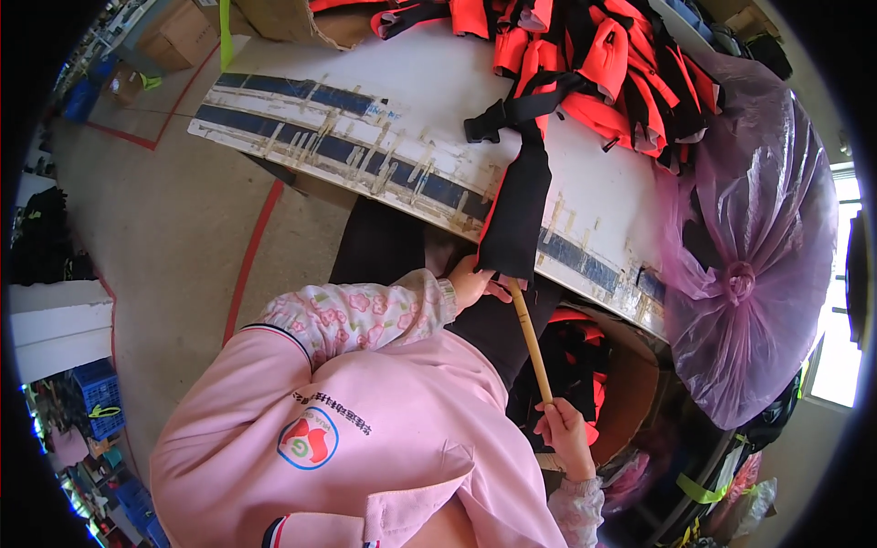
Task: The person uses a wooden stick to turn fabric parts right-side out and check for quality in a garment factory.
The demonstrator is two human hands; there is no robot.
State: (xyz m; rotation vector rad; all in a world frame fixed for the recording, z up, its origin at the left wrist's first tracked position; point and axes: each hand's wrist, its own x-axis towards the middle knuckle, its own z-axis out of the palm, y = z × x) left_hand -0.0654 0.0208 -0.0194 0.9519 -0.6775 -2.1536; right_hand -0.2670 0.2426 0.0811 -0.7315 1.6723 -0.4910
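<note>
A black fabric tube with orange edging (517, 210) hangs over the front edge of the table, its lower end toward me. My left hand (470, 282) is closed on that end, fingers pinching the left side of its edge. The upper tip of a wooden stick (531, 342) meets the lower end of the tube; how far in it reaches is hidden. Below, my right hand (565, 431) is wrapped round the stick's lower part. A black strap with a plastic buckle (484, 121) lies on the table beside the tube's far end.
Many orange-and-black fabric pieces (607, 64) are heaped on the far side of the white worn table (402, 82). At the right stands a tied purple plastic bag (758, 228). An open cardboard box (630, 384) with more pieces sits under the table, near my right hand.
</note>
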